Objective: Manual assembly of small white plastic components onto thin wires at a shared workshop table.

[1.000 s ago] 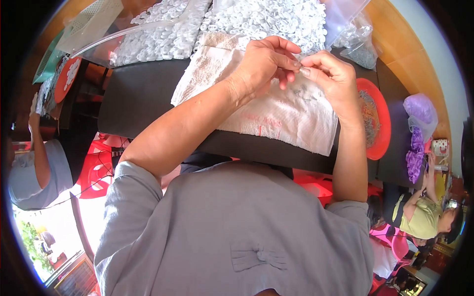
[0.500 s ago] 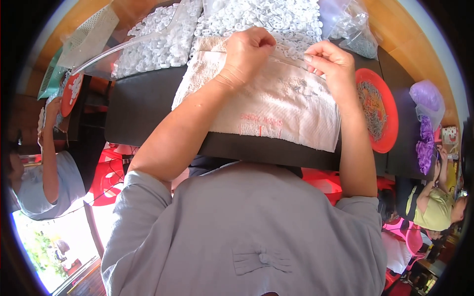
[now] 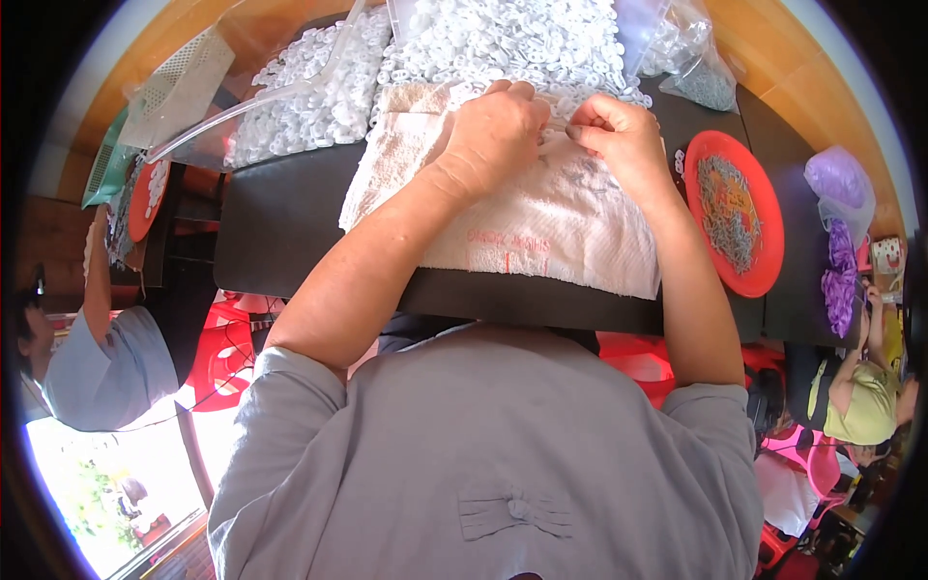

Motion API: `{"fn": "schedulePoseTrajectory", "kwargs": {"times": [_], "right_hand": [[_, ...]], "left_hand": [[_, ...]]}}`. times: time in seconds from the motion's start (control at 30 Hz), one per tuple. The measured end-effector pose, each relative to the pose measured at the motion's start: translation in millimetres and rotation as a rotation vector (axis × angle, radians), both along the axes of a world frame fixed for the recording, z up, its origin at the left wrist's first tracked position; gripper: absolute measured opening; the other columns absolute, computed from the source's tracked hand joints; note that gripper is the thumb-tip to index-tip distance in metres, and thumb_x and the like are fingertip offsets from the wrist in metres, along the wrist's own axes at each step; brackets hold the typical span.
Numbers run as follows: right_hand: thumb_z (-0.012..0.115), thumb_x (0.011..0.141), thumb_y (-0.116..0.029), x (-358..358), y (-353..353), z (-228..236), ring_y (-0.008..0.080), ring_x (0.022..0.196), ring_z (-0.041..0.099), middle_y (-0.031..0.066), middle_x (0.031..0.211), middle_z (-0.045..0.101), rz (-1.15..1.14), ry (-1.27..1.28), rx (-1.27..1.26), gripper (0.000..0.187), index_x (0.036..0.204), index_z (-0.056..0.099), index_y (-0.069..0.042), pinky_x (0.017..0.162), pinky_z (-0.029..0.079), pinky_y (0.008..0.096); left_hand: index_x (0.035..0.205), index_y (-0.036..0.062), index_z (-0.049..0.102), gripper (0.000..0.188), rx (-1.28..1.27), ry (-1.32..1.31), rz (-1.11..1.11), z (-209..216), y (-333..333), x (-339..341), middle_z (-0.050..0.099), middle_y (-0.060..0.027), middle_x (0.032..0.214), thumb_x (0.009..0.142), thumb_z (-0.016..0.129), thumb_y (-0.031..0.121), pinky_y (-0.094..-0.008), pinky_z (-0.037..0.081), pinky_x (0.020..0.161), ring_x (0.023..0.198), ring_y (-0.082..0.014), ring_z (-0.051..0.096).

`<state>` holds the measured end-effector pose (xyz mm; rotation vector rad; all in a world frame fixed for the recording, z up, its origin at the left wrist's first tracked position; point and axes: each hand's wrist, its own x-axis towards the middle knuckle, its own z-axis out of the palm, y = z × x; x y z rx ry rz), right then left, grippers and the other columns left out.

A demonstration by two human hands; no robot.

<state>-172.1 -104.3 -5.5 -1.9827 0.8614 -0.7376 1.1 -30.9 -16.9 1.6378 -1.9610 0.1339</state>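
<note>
Both hands work over a white towel [image 3: 580,261] with red print, spread on the dark table. My left hand [image 3: 493,140] is closed, knuckles up, at the towel's far part; its back hides the fingertips and whatever they hold. Just to its right, my right hand [image 3: 623,145] pinches thumb against forefinger, on something too small to make out. Beyond the hands lies a big heap of small white plastic oval pieces [image 3: 512,43]. A few thin grey metal pins [image 3: 590,172] rest on the towel beneath my right hand.
A red plate [image 3: 773,242] of metal pins and a few white pieces [image 3: 679,161] sit right of my forearm. Behind stands a clear bag [image 3: 701,72]; at left, a clear-edged container [image 3: 242,104] with white pieces. Other people [image 3: 111,367] sit on both sides.
My left hand has moved slightly right and nearer to me. The right hand has come left and a little nearer, so the two hands are closer together.
</note>
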Motion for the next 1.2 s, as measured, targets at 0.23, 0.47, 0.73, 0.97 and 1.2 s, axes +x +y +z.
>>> {"fn": "schedulePoseTrajectory", "kwargs": {"times": [0.23, 0.47, 0.73, 0.97, 1.2], "right_hand": [[0.062, 0.087, -0.006, 0, 5, 5, 0.0057, 0.065, 0.052, -0.0007, 0.073, 0.059, -0.027, -0.159, 0.112, 0.005, 0.086, 0.063, -0.001, 0.059, 0.042, 0.0205], [0.060, 0.090, -0.011, 3, 20, 20, 0.0062, 0.067, 0.053, -0.0010, 0.075, 0.059, 0.013, -0.164, 0.080, 0.009, 0.089, 0.062, -0.002, 0.061, 0.041, 0.0206], [0.061, 0.089, -0.009, 1, 19, 18, 0.0059, 0.068, 0.054, -0.0007, 0.076, 0.060, 0.039, -0.227, -0.019, 0.006, 0.089, 0.062, -0.003, 0.061, 0.041, 0.0202], [0.062, 0.089, -0.008, 0, 18, 18, 0.0059, 0.067, 0.054, -0.0009, 0.076, 0.060, -0.005, -0.208, -0.088, 0.006, 0.089, 0.062, -0.002, 0.061, 0.042, 0.0203], [0.061, 0.089, -0.007, 1, 21, 18, 0.0061, 0.068, 0.053, -0.0010, 0.076, 0.059, 0.021, -0.178, -0.108, 0.006, 0.089, 0.062, -0.001, 0.062, 0.043, 0.0201]], "left_hand": [[0.085, 0.0035, 0.067, 0.007, 0.150, 0.740, -0.080, 13, 1, 1, 0.061, -0.0018, 0.074, 0.083, 0.066, 0.010, -0.0265, 0.045, 0.059, 0.064, -0.0100, 0.052], [0.089, -0.0012, 0.064, 0.014, 0.388, 1.195, -0.066, 29, 11, -8, 0.061, -0.0028, 0.073, 0.089, 0.063, 0.013, -0.0206, 0.042, 0.050, 0.061, -0.0059, 0.052], [0.093, -0.0047, 0.064, 0.013, 0.418, 1.490, -0.167, 30, 15, -8, 0.064, -0.0081, 0.077, 0.089, 0.062, 0.008, -0.0240, 0.045, 0.050, 0.059, -0.0119, 0.057], [0.096, -0.0057, 0.063, 0.012, 0.372, 1.647, -0.220, 23, 14, -11, 0.065, -0.0110, 0.083, 0.088, 0.061, 0.003, -0.0270, 0.048, 0.053, 0.063, -0.0160, 0.060], [0.094, -0.0054, 0.064, 0.010, 0.309, 1.660, -0.193, 21, 15, -16, 0.065, -0.0113, 0.083, 0.088, 0.061, 0.002, -0.0271, 0.049, 0.053, 0.064, -0.0159, 0.060]]}}
